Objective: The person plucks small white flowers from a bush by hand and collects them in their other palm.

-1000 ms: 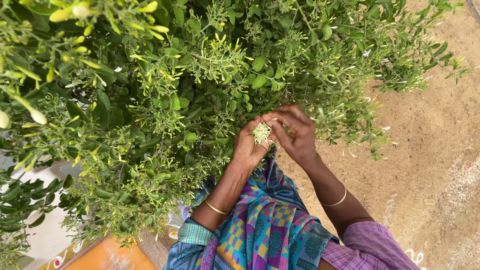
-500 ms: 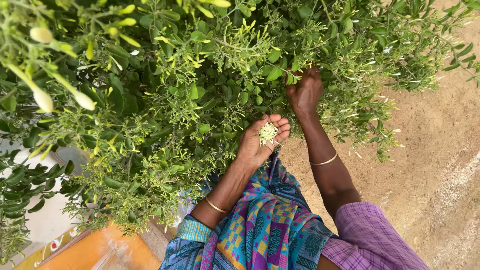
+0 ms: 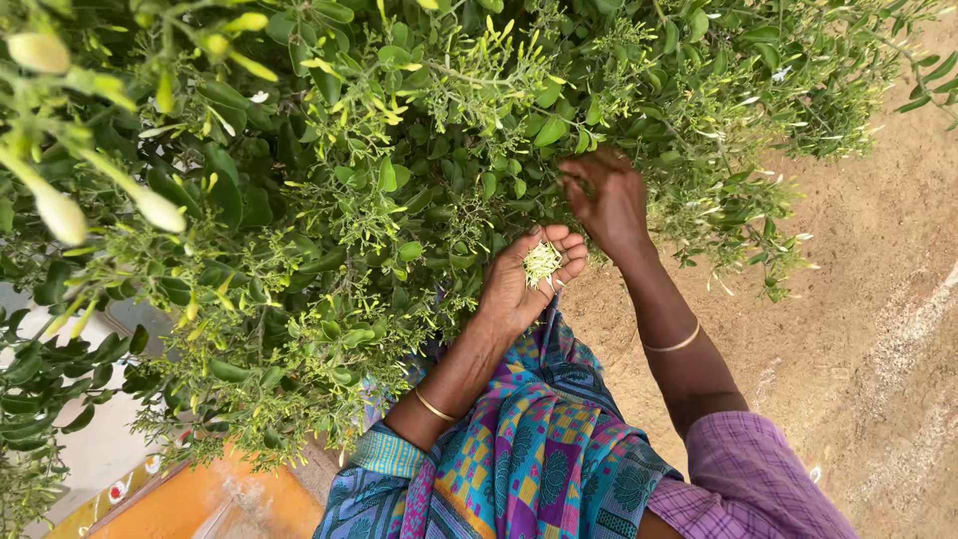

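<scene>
- Nearest to the camera, at the bottom edge, is a patterned cloth (image 3: 529,459) in blue, turquoise and purple; the frame cuts it off, so its full shape cannot be seen. Beside it a purple checked sleeve (image 3: 748,479) is also cut by the edge.
- At the lower left an orange surface (image 3: 215,504) shows only as a corner under the leaves; what it belongs to I cannot tell.
- The left hand (image 3: 519,284) is turned palm up, with the fingers curled loosely into a cup. In the palm lies a small heap of pale green buds (image 3: 542,263); the single buds are too small to count.
- A thin gold bangle (image 3: 434,406) sits on the left wrist, and another bangle (image 3: 674,344) on the right forearm.
- The right hand (image 3: 609,200) is just above and to the right of the left one, its back toward the camera, reaching into the foliage. Its fingertips are hidden among twigs and leaves, so I cannot tell if the fingers pinch something or are spread.
- Farther, the green bush (image 3: 329,190) fills most of the view; blurred buds hang very near the lens at the left.
- Sandy ground (image 3: 868,260) lies at the right.
</scene>
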